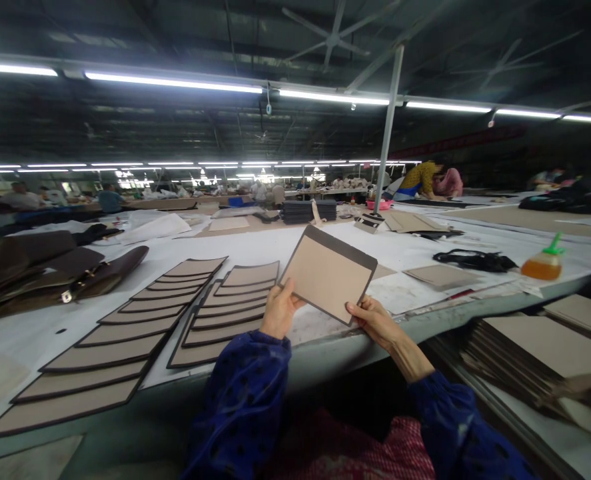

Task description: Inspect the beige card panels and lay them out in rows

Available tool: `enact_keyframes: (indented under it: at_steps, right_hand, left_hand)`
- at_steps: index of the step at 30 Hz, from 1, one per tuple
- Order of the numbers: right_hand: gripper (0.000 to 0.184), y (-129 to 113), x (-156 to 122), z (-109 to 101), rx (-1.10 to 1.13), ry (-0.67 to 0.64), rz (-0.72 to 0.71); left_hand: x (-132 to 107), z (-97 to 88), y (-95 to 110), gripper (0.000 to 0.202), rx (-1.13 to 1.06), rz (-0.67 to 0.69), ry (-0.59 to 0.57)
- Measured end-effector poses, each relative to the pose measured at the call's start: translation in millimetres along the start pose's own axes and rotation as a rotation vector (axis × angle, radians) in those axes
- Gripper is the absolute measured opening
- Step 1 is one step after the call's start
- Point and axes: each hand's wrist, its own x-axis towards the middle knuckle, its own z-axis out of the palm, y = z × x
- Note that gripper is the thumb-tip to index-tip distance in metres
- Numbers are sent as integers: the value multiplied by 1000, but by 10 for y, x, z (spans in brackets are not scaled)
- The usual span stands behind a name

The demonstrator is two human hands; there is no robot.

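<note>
**"What's in your hands right now?"**

"My left hand [280,308] and my right hand [372,320] are both closed on one flat, tan rectangular panel with a dark brown band along its far edge [328,275]. My left thumb lies on the tan face, and my right hand pinches the lower edge near the bottom corner."

"Where does the panel sit against your grip?"

"It's between my hands and above them, lifted clear of the table and tilted, with the brown band away from me. My blue dotted sleeves [240,407] run back toward me below it."

"And just beyond your hands?"

"Just left of my left hand is a row of matching tan panels with dark borders [230,320], laid overlapping. A longer row of the same [120,333] lies beside it. Both rest on the white-covered work table [325,250], whose pale front edge [335,353] passes under my wrists."

"Further out?"

"To the right are a tangle of black straps [475,260] and an orange bottle with a green nozzle [545,263]. To the left lie dark brown bags [65,273]. Down on my right is a stack of tan panels [540,353]. Far off, a co-worker in a yellow patterned top [420,180] bends over another table."
</note>
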Motion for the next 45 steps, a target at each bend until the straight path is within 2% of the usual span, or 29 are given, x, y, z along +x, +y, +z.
enact_keyframes:
  at_steps: [3,6,8,12,15,17,21,23,25,27,28,29,30,33,35,38,41,45]
  right_hand:
    - [35,-6,-12,-11,9,-9,2]
    - [36,-3,-10,-8,3,3,-11]
    - [37,9,-1,5,0,6,-19]
    - [38,48,17,33,-16,-5,-35]
    - [37,67,27,33,-44,0,-51]
    - [37,67,36,27,-65,14,-61]
    - [40,61,28,55,-125,34,-56]
    - [53,65,3,89,-182,107,-69]
    - [78,70,-14,119,-211,200,-106]
    - [101,54,20,132,-171,283,-132]
    - [106,34,70,135,-133,319,-139]
    - [103,4,145,140,-98,351,-142]
    - [93,-33,246,152,-79,374,-140]
    - [41,-155,657,272,-116,344,-110]
    - [23,-206,967,433,-157,300,-83]
    - [13,-180,1390,743,-214,236,-31]
    - [7,-52,1713,1044,-292,188,24]
    - [16,155,2001,1325,-408,141,53]
  left_hand:
    - [7,-1,1,9,-29,-53,-6]
    - [11,-1,-2,12,-59,-53,-26]
    - [7,-2,5,24,-83,-33,-37]
    - [-29,4,53,63,-160,-8,-86]
    - [-60,24,81,75,-168,-3,-95]
    - [-64,35,67,69,-114,3,-74]
    - [-27,9,-31,43,124,54,28]
    - [-3,-19,-82,39,188,82,62]
    - [13,-38,-116,39,208,99,72]
    - [19,-40,-136,39,223,110,75]
    - [19,-36,-145,39,265,115,66]
    - [17,-31,-155,38,346,124,48]
    - [13,-25,-166,36,453,135,26]
    - [-9,-19,-204,25,797,178,-62]
    - [-25,-23,-224,15,915,203,-120]
    - [-38,-29,-235,13,1058,230,-194]
    - [-33,-38,-244,16,1159,253,-222]
    - [0,-78,-274,20,1232,278,-235]
